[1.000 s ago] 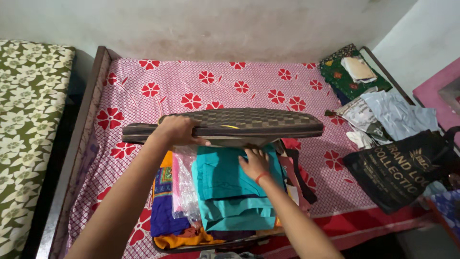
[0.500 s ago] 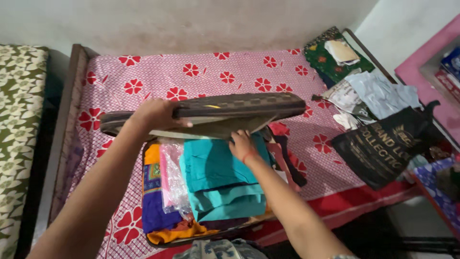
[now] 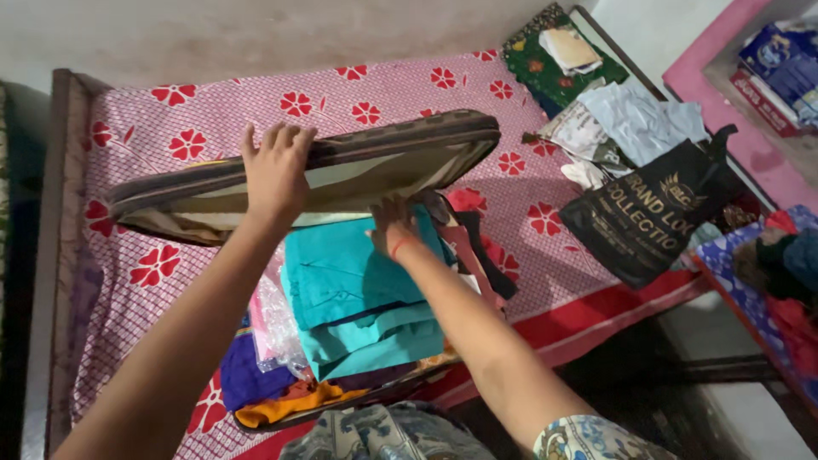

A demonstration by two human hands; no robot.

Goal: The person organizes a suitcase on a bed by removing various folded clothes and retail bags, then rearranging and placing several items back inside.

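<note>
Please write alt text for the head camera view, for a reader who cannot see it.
A person's left hand holds up the lid of an open suitcase on a bed with a red-flowered sheet, while the right hand presses folded teal clothes inside. A black bag lies nearby.

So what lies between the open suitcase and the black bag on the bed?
In the head view, mostly bare red-flowered bedsheet separates the suitcase lid from the black bag; dark and red cloth spills out at the suitcase's edge.

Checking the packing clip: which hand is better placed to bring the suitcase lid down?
Left, probably. The left hand already grips the suitcase lid at its edge, while the right hand presses on the teal folded clothes under it.
</note>
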